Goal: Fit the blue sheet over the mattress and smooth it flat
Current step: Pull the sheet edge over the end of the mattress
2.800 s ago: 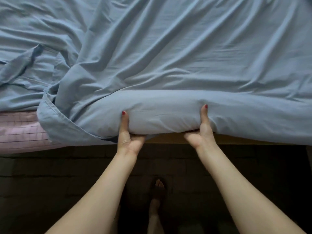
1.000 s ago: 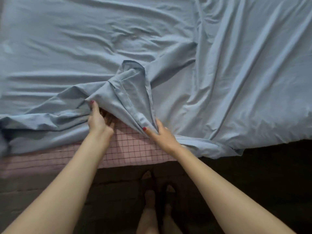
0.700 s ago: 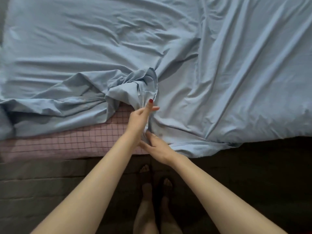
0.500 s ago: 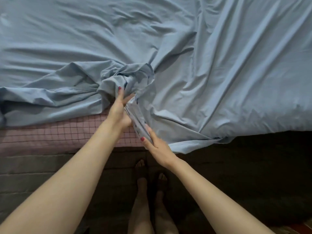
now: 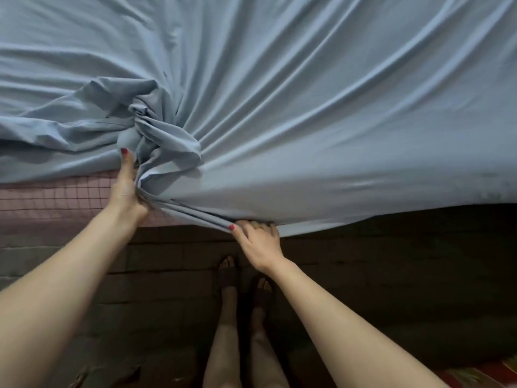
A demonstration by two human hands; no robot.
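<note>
The sheet [image 5: 307, 93] is a plain, pale grey-blue with no print, its folds shading to a darker slate; the mattress [image 5: 56, 197] below it at left is dusty pink, crossed by a grid of thin dark lines; the floor [image 5: 156, 264] is dark brown-grey with fine lines marking brick-like blocks; the nails on the left hand [image 5: 124, 191] and right hand [image 5: 258, 242] are painted red; the sandals [image 5: 228, 275] are dark; a patch at the lower right corner [image 5: 498, 373] is red with yellowish marks.

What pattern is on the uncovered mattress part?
Pink with a thin dark grid of checks on the mattress, seen in the head view.
</note>
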